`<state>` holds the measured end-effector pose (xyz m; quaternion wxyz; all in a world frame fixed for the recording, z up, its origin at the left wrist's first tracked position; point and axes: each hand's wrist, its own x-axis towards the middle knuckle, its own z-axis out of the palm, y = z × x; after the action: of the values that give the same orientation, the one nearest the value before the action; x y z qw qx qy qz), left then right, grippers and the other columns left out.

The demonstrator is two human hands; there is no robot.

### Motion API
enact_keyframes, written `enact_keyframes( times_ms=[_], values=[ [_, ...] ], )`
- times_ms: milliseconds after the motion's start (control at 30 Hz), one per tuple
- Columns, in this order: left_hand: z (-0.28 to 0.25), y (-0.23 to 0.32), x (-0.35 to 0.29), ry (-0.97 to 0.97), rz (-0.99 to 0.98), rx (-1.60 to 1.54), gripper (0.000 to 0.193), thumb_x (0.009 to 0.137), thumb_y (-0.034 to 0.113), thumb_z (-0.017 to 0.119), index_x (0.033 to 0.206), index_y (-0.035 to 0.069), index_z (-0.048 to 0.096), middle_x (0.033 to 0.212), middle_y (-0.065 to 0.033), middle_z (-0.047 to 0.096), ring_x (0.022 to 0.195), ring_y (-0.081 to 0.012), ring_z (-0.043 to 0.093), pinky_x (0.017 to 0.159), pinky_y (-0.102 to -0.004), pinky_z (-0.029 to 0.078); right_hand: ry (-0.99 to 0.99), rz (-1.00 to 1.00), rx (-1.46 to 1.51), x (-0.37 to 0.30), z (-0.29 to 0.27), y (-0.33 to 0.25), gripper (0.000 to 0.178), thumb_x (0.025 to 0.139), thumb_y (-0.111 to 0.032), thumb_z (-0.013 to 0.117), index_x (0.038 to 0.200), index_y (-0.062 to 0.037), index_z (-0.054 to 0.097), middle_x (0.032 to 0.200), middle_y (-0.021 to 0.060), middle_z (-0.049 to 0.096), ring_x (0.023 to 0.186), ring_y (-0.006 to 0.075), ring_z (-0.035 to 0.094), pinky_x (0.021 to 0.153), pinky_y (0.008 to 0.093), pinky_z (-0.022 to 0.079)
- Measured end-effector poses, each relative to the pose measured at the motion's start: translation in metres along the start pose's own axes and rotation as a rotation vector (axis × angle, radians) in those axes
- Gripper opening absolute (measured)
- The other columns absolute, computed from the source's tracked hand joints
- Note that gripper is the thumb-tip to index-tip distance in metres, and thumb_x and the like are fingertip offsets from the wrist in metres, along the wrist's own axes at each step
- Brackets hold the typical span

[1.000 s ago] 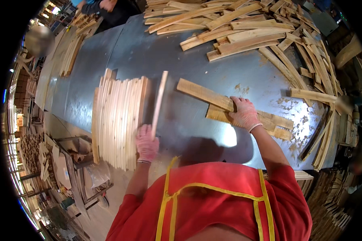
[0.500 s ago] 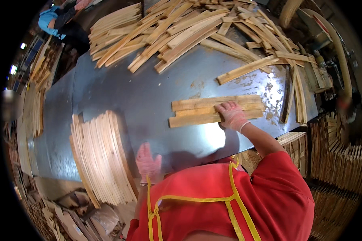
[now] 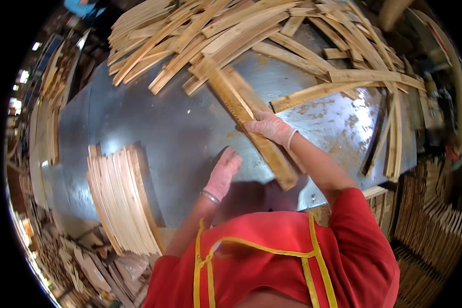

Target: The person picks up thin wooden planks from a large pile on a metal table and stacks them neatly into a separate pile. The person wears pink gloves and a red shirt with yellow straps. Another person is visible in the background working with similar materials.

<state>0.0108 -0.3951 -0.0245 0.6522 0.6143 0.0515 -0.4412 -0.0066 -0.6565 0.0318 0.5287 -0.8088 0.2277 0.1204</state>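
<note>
My right hand (image 3: 273,127), in a thin pale glove, grips a few wooden boards (image 3: 267,149) around their middle. They are tilted over the metal-topped table (image 3: 179,128), running from far left to near right, and part of another board shows behind the front one. My left hand (image 3: 225,173), gloved too, hovers over the table left of these boards. Its fingers reach forward with nothing in them. To its left lies a neat row of pale wooden strips (image 3: 123,197), set side by side at the table's near edge.
A loose heap of boards (image 3: 231,25) covers the far side of the table, and several lie crosswise at the right (image 3: 354,77). Stacked strips (image 3: 431,215) stand at the lower right. Scrap wood (image 3: 87,262) lies at the lower left. A flexible duct (image 3: 393,13) hangs at the far right.
The boards under my right hand lay flat and crosswise; now they are gripped, lifted and turned steeply. My left hand has moved forward and right, its fingers closer together.
</note>
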Motion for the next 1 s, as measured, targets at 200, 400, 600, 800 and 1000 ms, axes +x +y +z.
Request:
enact_keyframes(
  times_ms=[200, 400, 600, 800, 1000],
  values=[
    [-0.003, 0.009, 0.023, -0.042, -0.106, -0.214, 0.052, 0.094, 0.010, 0.070, 0.144, -0.001, 0.061, 0.119, -0.0084, 0.073, 0.103, -0.0190, 0.071, 0.091, -0.0353, 0.059, 0.267, -0.249, -0.800, 0.040, -0.099, 0.033, 0.071, 0.081, -0.035, 0.077, 0.147, -0.0133, 0.059, 0.140, 0.0179, 0.065, 0.133, 0.0385, 0.059, 0.116, 0.0448, 0.044],
    [-0.047, -0.008, -0.016, 0.211, 0.066, 0.008, 0.046, 0.093, 0.006, 0.071, 0.138, 0.000, 0.066, 0.115, -0.0046, 0.074, 0.104, -0.0145, 0.068, 0.094, -0.0311, 0.055, -0.092, -0.203, -1.077, 0.029, -0.068, 0.032, 0.058, 0.082, -0.033, 0.078, 0.137, -0.0182, 0.067, 0.124, 0.0173, 0.070, 0.120, 0.0357, 0.066, 0.105, 0.0487, 0.051],
    [-0.162, -0.022, -0.110, 0.809, 0.342, 0.853, 0.046, 0.086, 0.009, 0.072, 0.131, 0.005, 0.070, 0.117, -0.0111, 0.072, 0.109, -0.0261, 0.068, 0.099, -0.0390, 0.054, -0.004, -0.208, -0.521, -0.019, 0.014, 0.046, 0.059, 0.079, -0.023, 0.081, 0.135, -0.0147, 0.069, 0.119, 0.0154, 0.072, 0.113, 0.0370, 0.068, 0.101, 0.0472, 0.054],
    [-0.283, -0.063, -0.205, 1.193, 0.309, 1.546, 0.063, 0.079, 0.014, 0.072, 0.140, 0.009, 0.061, 0.142, -0.0137, 0.057, 0.131, -0.0347, 0.054, 0.107, -0.0497, 0.047, 0.173, 0.036, -0.976, -0.065, -0.017, 0.122, 0.076, 0.081, -0.024, 0.082, 0.149, -0.0076, 0.052, 0.136, 0.0202, 0.066, 0.124, 0.0409, 0.063, 0.110, 0.0490, 0.049],
    [-0.217, -0.062, -0.180, 0.817, 0.468, 1.497, 0.081, 0.093, 0.049, 0.069, 0.156, 0.004, 0.046, 0.159, -0.0219, 0.046, 0.150, -0.0371, 0.042, 0.124, -0.0484, 0.035, -0.025, -0.043, -0.054, -0.050, 0.042, -0.024, 0.051, 0.101, -0.021, 0.062, 0.144, 0.0062, 0.056, 0.109, 0.0052, 0.066, 0.090, 0.0134, 0.060, 0.079, 0.0300, 0.051]
  ],
)
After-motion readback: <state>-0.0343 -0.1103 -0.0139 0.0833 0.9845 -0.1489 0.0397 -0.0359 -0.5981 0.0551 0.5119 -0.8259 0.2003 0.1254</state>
